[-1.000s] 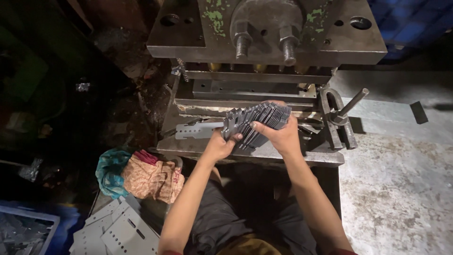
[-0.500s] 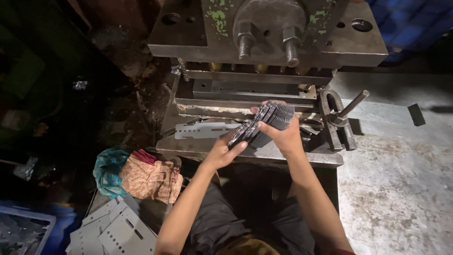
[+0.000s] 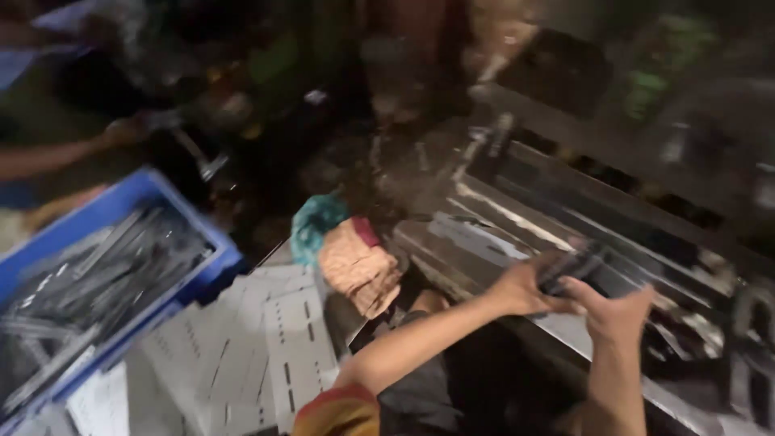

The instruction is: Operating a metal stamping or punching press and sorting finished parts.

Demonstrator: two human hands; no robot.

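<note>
Gripping dark metal stack [image 3: 575,268]: left hand [image 3: 521,288], right hand [image 3: 615,311], over press bed [image 3: 517,242]; blue crate [image 3: 121,206] left, dim workshop.

Dark metal strips [image 3: 575,269], blue plastic crate [image 3: 121,206]

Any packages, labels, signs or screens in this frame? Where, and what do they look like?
No labels, signs or screens can be made out; the frame is blurred.
Blue crate: lower left, rectangular plastic, holds dark metal strips.
Pale slotted sheets: flat stack beside the crate.
Both hands, left hand and right hand, hold a dark bundle of metal pieces.
</note>
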